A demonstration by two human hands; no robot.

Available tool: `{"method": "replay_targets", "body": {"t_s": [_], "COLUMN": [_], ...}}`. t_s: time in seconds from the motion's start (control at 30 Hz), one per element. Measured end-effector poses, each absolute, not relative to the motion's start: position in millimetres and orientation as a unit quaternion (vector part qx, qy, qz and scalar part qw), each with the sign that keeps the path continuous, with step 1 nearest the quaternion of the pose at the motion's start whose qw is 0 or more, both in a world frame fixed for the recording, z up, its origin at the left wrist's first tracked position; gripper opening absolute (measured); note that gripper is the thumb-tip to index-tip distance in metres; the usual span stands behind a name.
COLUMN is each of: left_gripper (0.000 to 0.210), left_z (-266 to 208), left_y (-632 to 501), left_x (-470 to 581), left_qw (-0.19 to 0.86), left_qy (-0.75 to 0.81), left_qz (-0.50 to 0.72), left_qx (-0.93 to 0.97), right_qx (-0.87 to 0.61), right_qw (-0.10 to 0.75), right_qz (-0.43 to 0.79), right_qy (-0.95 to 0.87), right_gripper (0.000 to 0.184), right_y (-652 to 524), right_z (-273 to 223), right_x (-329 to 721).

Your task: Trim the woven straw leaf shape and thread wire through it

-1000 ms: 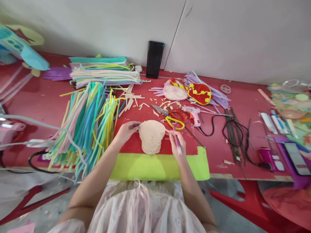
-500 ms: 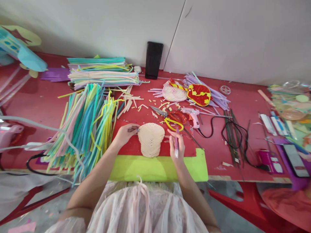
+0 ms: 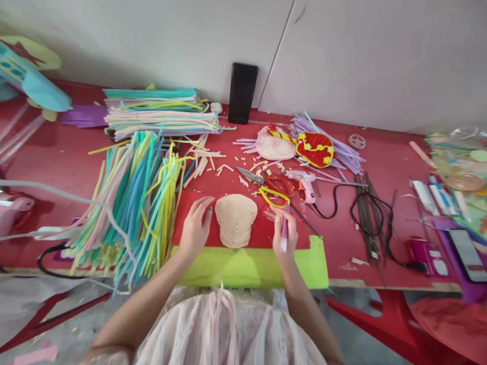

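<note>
A cream piece made of pipe cleaners in a herringbone pattern (image 3: 236,221) lies flat on a red sheet (image 3: 264,237), wide at the top and narrower below. Just left of it, my left hand (image 3: 196,225) rests with fingers apart, holding nothing. My right hand (image 3: 286,234), to the right of the piece, is closed around a slim purple pen (image 3: 284,235) that points down toward me. Scissors (image 3: 272,196) with yellow and red handles lie spread beyond my right hand. A pink glue gun (image 3: 304,182) sits near them.
Bundled pipe cleaners (image 3: 131,187) fill the left side. A black phone (image 3: 242,93) leans on the wall. A red and yellow ornament (image 3: 315,149) lies on purple stems. A black cable (image 3: 335,203) runs right. A lime sheet (image 3: 251,266) covers the front edge.
My left hand has let go of the cream piece's edge and moved slightly away, fingers spreading. My right hand, still with the pen, has shifted a little right and toward me.
</note>
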State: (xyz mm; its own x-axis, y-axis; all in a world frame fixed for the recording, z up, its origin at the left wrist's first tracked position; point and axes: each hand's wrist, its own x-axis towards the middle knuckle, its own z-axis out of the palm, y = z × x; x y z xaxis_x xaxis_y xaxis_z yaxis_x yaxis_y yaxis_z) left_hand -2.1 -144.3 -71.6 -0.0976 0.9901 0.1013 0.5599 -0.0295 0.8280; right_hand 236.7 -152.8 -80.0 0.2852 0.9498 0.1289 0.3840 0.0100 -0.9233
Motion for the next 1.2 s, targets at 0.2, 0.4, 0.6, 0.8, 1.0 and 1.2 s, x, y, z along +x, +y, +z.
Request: {"method": "replay_targets", "body": {"t_s": [0.2,0.4,0.6,0.8,1.0,1.2], "left_gripper": [0.041,0.051,0.047,0.047,0.055,0.067], "left_z": [-70,-83,-84,-87,-92,-97], "left_y": [-193,-200,-202,-205,-204,-202], "left_x": [31,44,46,42,39,44], "left_qw": [0.226,0.181,0.168,0.169,0.124,0.108], "left_qy": [0.462,0.384,0.380,0.388,0.506,0.528], "left_qz": [0.258,0.193,0.201,0.200,0.158,0.130], "left_qx": [0.818,0.885,0.887,0.883,0.839,0.832], "right_qx": [-0.624,-0.679,-0.687,-0.660,-0.595,-0.595], "right_qw": [0.540,0.524,0.548,0.572,0.548,0.484], "right_qz": [0.306,0.199,0.195,0.224,0.344,0.388], "right_qy": [-0.475,-0.475,-0.437,-0.433,-0.477,-0.511], "right_gripper": [0.034,0.036,0.036,0.018,0.017,0.011], "right_y": [-140,-137,-137,-137,-140,-123], "right_z": [-77,-67,-69,-62,-57,-63], "right_x": [240,247,254,242,191,140]}}
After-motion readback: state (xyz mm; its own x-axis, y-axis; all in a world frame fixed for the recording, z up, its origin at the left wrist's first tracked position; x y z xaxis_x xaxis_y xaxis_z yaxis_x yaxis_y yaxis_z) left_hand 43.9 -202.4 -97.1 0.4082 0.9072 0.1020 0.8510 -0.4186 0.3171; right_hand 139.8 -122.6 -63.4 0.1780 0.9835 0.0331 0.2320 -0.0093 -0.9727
